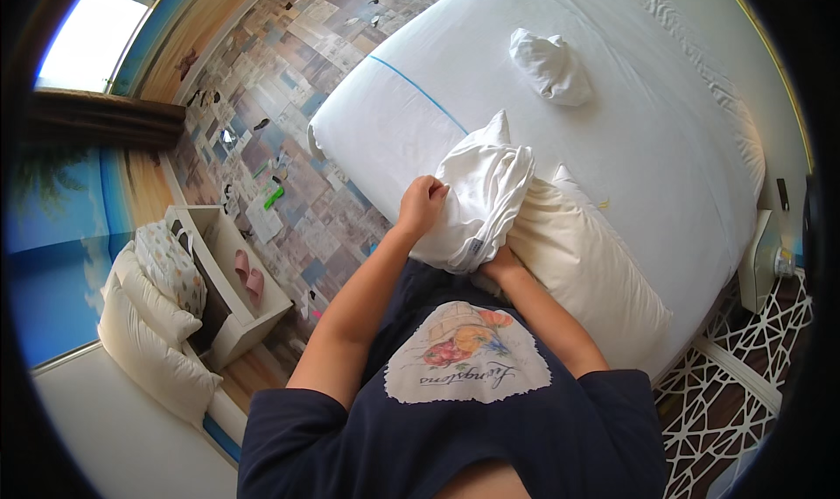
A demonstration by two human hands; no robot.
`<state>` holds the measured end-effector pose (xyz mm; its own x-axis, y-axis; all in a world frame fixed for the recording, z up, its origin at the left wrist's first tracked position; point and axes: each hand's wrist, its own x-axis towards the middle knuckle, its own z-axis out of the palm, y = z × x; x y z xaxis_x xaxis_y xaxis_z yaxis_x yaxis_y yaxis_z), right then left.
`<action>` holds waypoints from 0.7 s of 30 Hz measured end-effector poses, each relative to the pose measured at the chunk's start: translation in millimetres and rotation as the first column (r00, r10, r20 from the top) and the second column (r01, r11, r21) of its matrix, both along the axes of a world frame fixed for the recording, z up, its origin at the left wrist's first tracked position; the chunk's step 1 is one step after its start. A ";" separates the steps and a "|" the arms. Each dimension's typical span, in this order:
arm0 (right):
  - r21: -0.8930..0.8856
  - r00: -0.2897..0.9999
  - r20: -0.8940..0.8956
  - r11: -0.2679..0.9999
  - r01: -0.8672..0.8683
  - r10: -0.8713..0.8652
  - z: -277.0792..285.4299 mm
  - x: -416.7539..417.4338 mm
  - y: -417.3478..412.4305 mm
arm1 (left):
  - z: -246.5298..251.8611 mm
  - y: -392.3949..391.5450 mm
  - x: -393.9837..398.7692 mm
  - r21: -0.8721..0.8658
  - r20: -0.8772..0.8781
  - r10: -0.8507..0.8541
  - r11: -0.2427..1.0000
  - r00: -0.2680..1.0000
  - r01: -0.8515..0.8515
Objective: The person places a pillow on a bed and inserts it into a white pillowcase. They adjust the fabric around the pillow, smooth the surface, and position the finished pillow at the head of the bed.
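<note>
A white pillowcase is bunched up in front of me at the bed's near side. My left hand pinches its left edge with curled fingers. The wrist of my right hand enters under the case's lower rim beside a small grey label; cloth hides those fingers. A cream pillow lies on the bed against my right forearm, its upper left end covered by the bunched case. How far the pillow reaches into the case cannot be seen.
The bed wears a white sheet with a blue line. A crumpled white cloth lies farther up. Scattered small items, including a green object, litter the patterned floor. Pillows and a white shelf unit holding pink slippers stand left.
</note>
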<state>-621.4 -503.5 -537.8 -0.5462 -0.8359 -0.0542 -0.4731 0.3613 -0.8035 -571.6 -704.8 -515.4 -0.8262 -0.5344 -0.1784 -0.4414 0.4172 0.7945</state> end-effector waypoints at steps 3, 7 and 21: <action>-0.006 0.992 0.076 0.994 0.105 -0.105 -1.4 2.4 4.0 | -11.6 -5.2 -3.7 0.026 0.067 -0.098 0.995 0.993 0.096; -0.056 0.988 0.059 0.987 0.149 -0.146 6.8 1.7 8.2 | -39.8 -6.5 18.5 -0.133 0.651 0.029 0.988 0.758 0.077; 0.273 0.987 -0.005 0.950 0.154 -0.159 110.5 2.6 49.1 | 26.8 -2.3 -5.0 0.611 0.457 0.015 0.721 0.889 -0.326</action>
<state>-618.9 -454.4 -427.3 -0.6658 -0.6925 -0.2777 -0.3803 0.6353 -0.6721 -576.6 -707.1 -488.6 -0.5033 -0.2744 -0.8194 -0.7832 -0.2558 0.5668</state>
